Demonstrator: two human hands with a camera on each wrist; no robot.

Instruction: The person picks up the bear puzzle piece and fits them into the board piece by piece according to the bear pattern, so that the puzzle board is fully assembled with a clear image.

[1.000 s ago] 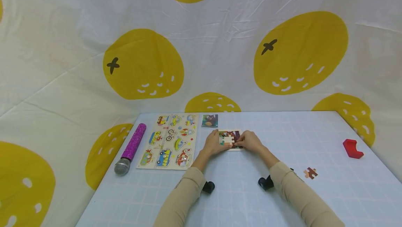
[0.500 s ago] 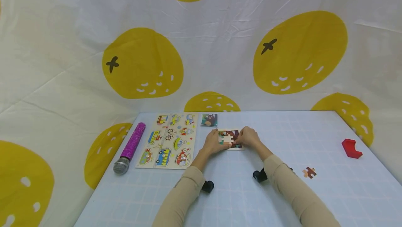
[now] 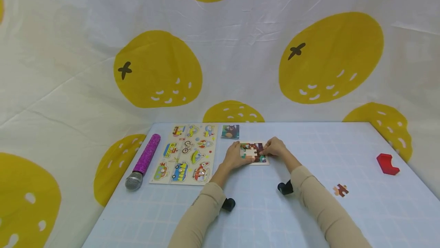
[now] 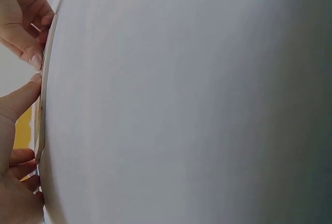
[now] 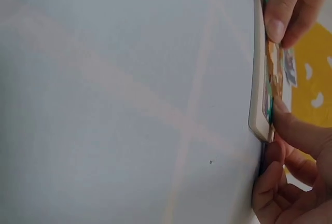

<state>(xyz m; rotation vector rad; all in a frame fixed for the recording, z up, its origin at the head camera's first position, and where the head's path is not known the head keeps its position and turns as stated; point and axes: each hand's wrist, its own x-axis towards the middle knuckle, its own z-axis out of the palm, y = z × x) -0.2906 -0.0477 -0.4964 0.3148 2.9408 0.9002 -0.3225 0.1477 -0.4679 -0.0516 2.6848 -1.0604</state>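
A small framed jigsaw puzzle (image 3: 261,164) with a bear picture lies between both hands, a pale gap showing left of its middle. My left hand (image 3: 235,157) grips its left side, with the thumb over the near edge. At the right side, my right hand (image 3: 275,148) holds the puzzle with bent fingers; its thumb tip touches the top face. In the right wrist view, the right hand's fingers (image 5: 272,180) curl beside the frame's corner. Both thumbs reach the puzzle's face in the left wrist view, where the frame (image 4: 44,99) is edge-on. Under the fingers, pieces are hidden.
Farther right lie a loose brown jigsaw piece (image 3: 340,190) and a notched red block (image 3: 387,164). To the left are a vehicle-picture board (image 3: 163,175) and a purple glitter microphone (image 3: 148,154). A bear picture card (image 3: 230,131) sits behind the puzzle.
My right hand has shifted slightly up from the puzzle's lower right corner to its right side, uncovering more of the picture there. The left hand stays in place.
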